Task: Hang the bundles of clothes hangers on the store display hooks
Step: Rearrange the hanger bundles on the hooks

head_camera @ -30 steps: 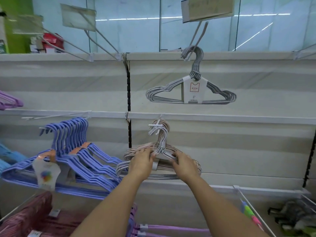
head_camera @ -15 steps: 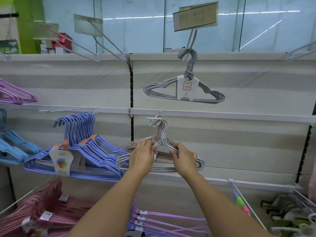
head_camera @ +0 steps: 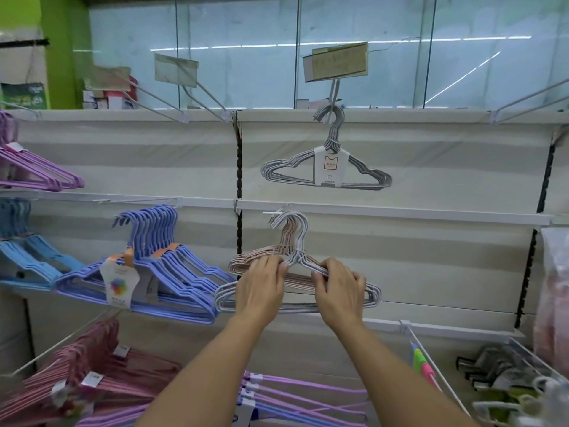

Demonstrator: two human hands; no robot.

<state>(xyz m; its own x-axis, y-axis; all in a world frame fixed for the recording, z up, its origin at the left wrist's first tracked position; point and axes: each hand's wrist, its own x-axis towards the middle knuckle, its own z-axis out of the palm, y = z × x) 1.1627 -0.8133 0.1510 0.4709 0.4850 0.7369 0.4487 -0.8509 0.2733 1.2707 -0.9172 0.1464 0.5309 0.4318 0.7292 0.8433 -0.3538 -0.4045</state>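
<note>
Fingers (head_camera: 320, 277) of the right hand (head_camera: 340, 292) curl over the sloping shoulder wire of the white hanger bundle (head_camera: 371, 295), at about 3 o'clock from its twisted neck; fingers of the left hand (head_camera: 261, 283) pinch the opposite shoulder at about 9 o'clock, where the white wires meet the pink hanger bundle (head_camera: 261, 254) just behind; both hands are clenched on wire, neither released. Compared with a second ago the grip has crept inward and upward toward the neck, and the hook tops of both bundles now sit looped over the middle display hook (head_camera: 272, 212), whose white tip pokes out at 10 o'clock from the curved tops; earlier the tops looked more jumbled around that tip. My reading is that the white bundle is already borne by the hook and the hands are only squaring it against the pink one; whether every wire is seated I cannot tell, since the tops overlap. Outward at 12 o'clock a grey hanger bundle (head_camera: 326, 167) with a paper label hangs from the upper hook (head_camera: 334, 87); at 9 o'clock the blue hanger bundles (head_camera: 160, 260) crowd the neighbouring hook; at 7 o'clock lie red hanger bundles (head_camera: 92, 374). Letting go seems the step left for this bundle.
</note>
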